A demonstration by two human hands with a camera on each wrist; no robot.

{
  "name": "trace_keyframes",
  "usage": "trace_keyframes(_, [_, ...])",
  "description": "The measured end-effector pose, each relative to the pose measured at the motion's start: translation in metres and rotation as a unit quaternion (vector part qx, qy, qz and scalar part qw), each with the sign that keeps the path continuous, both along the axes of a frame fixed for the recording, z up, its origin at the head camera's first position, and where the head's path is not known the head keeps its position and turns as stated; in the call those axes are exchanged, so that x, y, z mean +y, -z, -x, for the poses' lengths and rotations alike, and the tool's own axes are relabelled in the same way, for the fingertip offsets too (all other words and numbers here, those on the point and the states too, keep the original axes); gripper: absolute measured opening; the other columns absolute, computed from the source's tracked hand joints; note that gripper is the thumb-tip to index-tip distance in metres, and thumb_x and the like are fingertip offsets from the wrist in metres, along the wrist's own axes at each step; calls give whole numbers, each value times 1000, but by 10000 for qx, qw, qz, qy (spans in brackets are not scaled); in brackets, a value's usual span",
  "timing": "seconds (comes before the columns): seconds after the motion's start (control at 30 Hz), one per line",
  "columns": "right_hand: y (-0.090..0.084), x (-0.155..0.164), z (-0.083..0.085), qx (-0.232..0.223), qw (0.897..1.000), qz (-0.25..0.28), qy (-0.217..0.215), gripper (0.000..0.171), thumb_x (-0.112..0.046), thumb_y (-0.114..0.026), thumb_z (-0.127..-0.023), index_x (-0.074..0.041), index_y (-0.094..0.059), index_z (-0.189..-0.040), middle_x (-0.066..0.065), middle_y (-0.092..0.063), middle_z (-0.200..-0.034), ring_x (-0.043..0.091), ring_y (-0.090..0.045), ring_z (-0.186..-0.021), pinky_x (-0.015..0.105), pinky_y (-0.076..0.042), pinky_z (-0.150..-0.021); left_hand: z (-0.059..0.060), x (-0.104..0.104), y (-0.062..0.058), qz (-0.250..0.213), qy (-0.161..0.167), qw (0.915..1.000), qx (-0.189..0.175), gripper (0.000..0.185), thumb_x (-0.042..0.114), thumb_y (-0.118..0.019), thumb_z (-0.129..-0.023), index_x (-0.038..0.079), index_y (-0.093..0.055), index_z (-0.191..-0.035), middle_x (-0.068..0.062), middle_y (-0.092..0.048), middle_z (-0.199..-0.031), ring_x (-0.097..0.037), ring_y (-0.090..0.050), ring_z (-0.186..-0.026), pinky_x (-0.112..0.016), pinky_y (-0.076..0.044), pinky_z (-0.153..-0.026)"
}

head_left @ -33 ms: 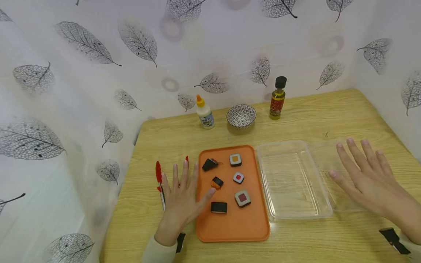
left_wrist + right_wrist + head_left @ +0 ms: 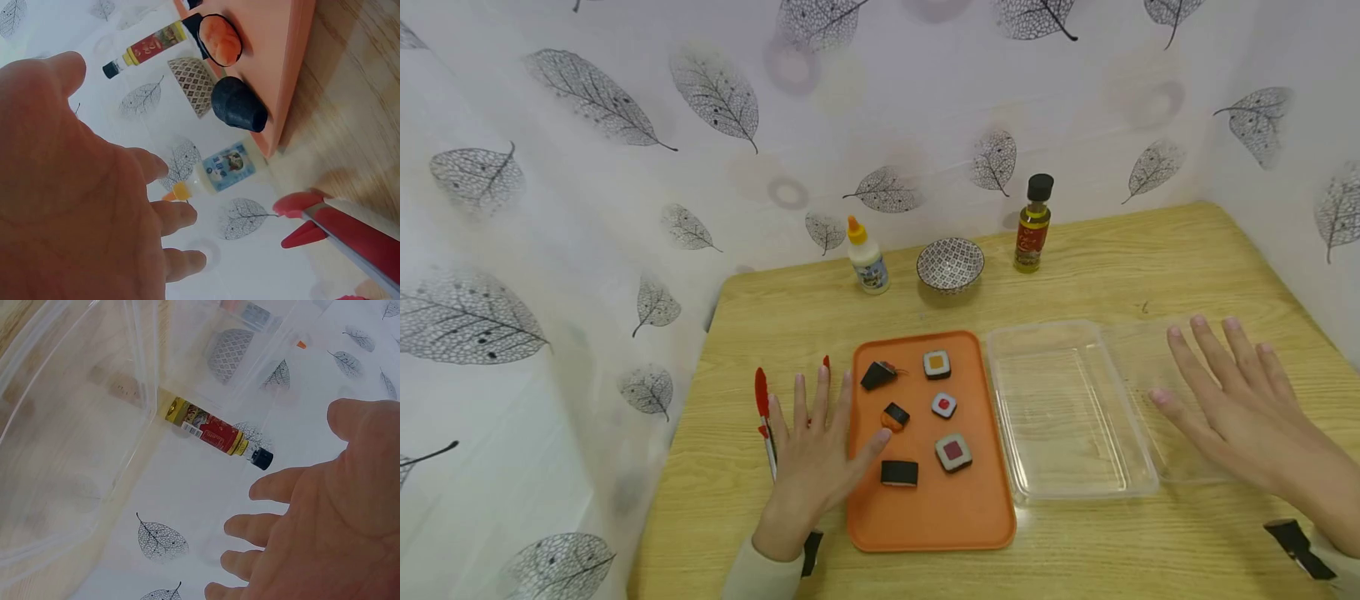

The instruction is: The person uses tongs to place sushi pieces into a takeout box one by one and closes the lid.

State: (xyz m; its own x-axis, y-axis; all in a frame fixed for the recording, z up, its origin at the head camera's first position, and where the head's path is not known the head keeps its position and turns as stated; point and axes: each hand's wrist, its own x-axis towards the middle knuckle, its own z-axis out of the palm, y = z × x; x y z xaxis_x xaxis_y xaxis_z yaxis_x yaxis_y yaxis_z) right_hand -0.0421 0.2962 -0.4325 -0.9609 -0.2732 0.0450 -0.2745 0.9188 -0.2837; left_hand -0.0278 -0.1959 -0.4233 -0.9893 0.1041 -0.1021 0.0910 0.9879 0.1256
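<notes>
My left hand (image 2: pixel 814 460) hovers with fingers spread, its thumb overlapping the left side of an orange tray (image 2: pixel 934 523) in the head view. Sushi pieces sit in two rows on that tray, among them a black-wrapped piece (image 2: pixel 898 473) and a square roll with a dark red centre (image 2: pixel 953 452). Red-tipped tongs (image 2: pixel 356 234) lie beside the left hand and are partly hidden by it in the head view. My right hand (image 2: pixel 1247 412), also spread and holding nothing, is over a clear plastic lid (image 2: pixel 1138 358). Left of it stands an open clear plastic container (image 2: pixel 1067 417).
Along the back of the wooden table (image 2: pixel 790 308) stand a white squeeze bottle (image 2: pixel 871 268) with an orange nozzle, a patterned bowl (image 2: pixel 951 265) and an oil bottle (image 2: pixel 1032 233) with a black cap. Leaf-printed cloth (image 2: pixel 715 179) rises behind and at both sides.
</notes>
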Motion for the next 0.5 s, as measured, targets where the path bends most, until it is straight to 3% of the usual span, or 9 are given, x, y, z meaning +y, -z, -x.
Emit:
trace_keyframes(0.3, [3,2,2,-47,9999,151,-23,80,-38,-46,-112,-7,0,-169,14,21,-174,38,32,-158,64,26,-121,-2,-4,1,-132,-5,9997,202,94,79,-44,-98,32,-6,-170,-12,-4,-178,-45,5,-164,-76,7,-123])
trace_keyframes(0.5, [8,-4,6,-254,9925,1177,-200,73,-31,-51,-111,-8,-13,-169,24,0,-175,48,14,-162,70,17,-123,-2,-16,-1,-243,-295,9993,-27,98,83,-44,-96,29,-9,-170,-14,-2,-178,-48,4,-163,-78,9,-121])
